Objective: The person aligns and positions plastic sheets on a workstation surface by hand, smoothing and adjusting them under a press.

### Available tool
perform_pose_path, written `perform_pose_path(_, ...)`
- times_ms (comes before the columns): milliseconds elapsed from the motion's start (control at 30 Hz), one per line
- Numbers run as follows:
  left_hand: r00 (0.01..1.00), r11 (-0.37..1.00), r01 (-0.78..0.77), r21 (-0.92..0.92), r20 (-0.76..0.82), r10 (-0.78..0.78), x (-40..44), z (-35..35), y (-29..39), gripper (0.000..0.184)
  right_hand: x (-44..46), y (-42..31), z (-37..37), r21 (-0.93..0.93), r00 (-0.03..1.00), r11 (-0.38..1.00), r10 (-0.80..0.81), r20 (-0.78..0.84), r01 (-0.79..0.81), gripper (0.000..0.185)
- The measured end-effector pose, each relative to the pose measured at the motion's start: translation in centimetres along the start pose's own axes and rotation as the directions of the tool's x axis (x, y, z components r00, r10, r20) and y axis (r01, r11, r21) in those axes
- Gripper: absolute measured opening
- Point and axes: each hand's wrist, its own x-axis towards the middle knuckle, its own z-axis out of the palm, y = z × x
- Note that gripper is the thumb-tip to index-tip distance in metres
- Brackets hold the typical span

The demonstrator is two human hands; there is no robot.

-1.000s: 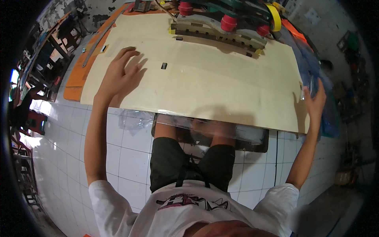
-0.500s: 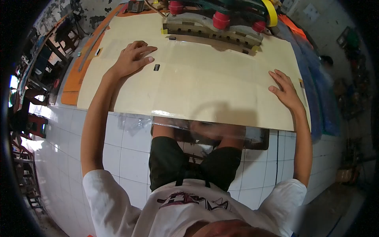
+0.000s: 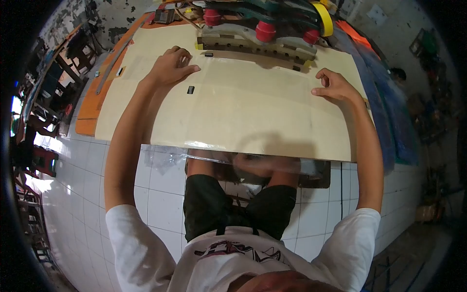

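My left hand [image 3: 171,66] is over the left part of a large cream board [image 3: 253,107], thumb stretched out and fingers loosely bent. Nothing shows between them. Close to its thumb is a small dark block [image 3: 190,89] on the board. On the right part, my right hand [image 3: 336,86] has its thumb and forefinger apart in a curved shape, with no object visible in it. Whether either hand touches the surface, I cannot tell. Clear plastic film [image 3: 165,158] hangs at the board's front edge.
A machine head with red knobs [image 3: 265,31] and a perforated metal bar [image 3: 258,47] spans the far side. Dark blocks [image 3: 208,54] lie before it. A yellow tape roll [image 3: 322,19] is at its right. Blue plastic sheeting [image 3: 384,112] drapes at the right; a metal strip [image 3: 113,65] lies left.
My right hand has moved left and a little away from me, its fingers curling more. My left hand has shifted slightly right, with its fingers more bent. The view has shifted slightly.
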Motion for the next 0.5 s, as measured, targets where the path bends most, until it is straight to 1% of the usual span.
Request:
perform_pose_path(33, 1.0, 1.0, 0.003, -0.001, -0.002, -0.003, 0.1, 0.3, -0.3, 0.062, 0.3, -0.1, -0.2, 0.065, 0.997, 0.997, 0.04, 0.07, -0.045, 0.058)
perform_pose_path(100, 0.994, 0.994, -0.061, 0.088, -0.084, 0.069, 0.4, 1.0, -0.7, 0.073, 0.8, -0.4, -0.4, 0.057, 0.993, 0.996, 0.056, 0.102, -0.062, 0.055)
perform_pose_path(133, 0.994, 0.995, -0.056, 0.085, -0.088, 0.063, 0.6, 1.2, -1.1, 0.073, 1.1, -0.6, -0.5, 0.052, 0.989, 0.995, 0.073, 0.13, -0.081, 0.052)
perform_pose_path(167, 0.996, 0.993, -0.058, 0.101, -0.063, 0.065, 0.6, 1.1, -1.1, 0.076, 1.4, -0.5, -0.6, 0.046, 0.989, 0.996, 0.07, 0.133, -0.077, 0.052)
perform_pose_path(200, 0.997, 0.991, -0.062, 0.118, -0.036, 0.066, 0.7, 1.1, -1.1, 0.08, 1.8, -0.3, -0.5, 0.026, 0.984, 0.998, 0.057, 0.17, -0.062, 0.046)
perform_pose_path(233, 0.997, 0.992, -0.057, 0.117, -0.037, 0.062, 0.8, 1.1, -1.1, 0.08, 2.0, -0.1, -0.4, 0.008, 0.977, 0.999, 0.045, 0.207, -0.048, 0.041)
perform_pose_path(267, 0.999, 0.991, -0.051, 0.122, -0.009, 0.053, 1.0, 1.1, -1.3, 0.081, 1.9, -0.1, 0.0, 0.007, 0.977, 0.999, 0.043, 0.209, -0.046, 0.041)
perform_pose_path(333, 0.999, 0.991, -0.04, 0.126, 0.019, 0.038, 0.9, 0.9, -1.3, 0.082, 0.5, -0.3, 1.2, 0.111, 0.999, 0.994, -0.011, -0.031, 0.014, 0.026)
perform_pose_path(367, 0.998, 0.992, -0.057, 0.115, 0.034, 0.053, 0.7, 0.6, -1.0, 0.081, -0.8, -1.2, 1.4, 0.106, 1.0, 0.994, -0.016, -0.027, 0.019, 0.026)
perform_pose_path(433, 0.997, 0.993, -0.067, 0.098, 0.045, 0.063, 0.4, 0.6, -1.0, 0.081, -4.4, -4.6, 1.0, 0.02, 0.955, 0.997, -0.066, -0.288, 0.075, 0.02)
perform_pose_path(467, 0.996, 0.99, -0.089, 0.113, 0.023, 0.087, 0.4, 0.8, -1.1, 0.081, -6.0, -6.0, 0.8, 0.017, 0.957, 0.997, -0.068, -0.283, 0.076, 0.02)
perform_pose_path(500, 0.993, 0.985, -0.115, 0.13, 0.002, 0.116, 0.4, 1.0, -1.1, 0.08, -7.6, -7.2, 0.5, -0.182, 0.864, 0.958, -0.28, -0.42, 0.222, 0.017)
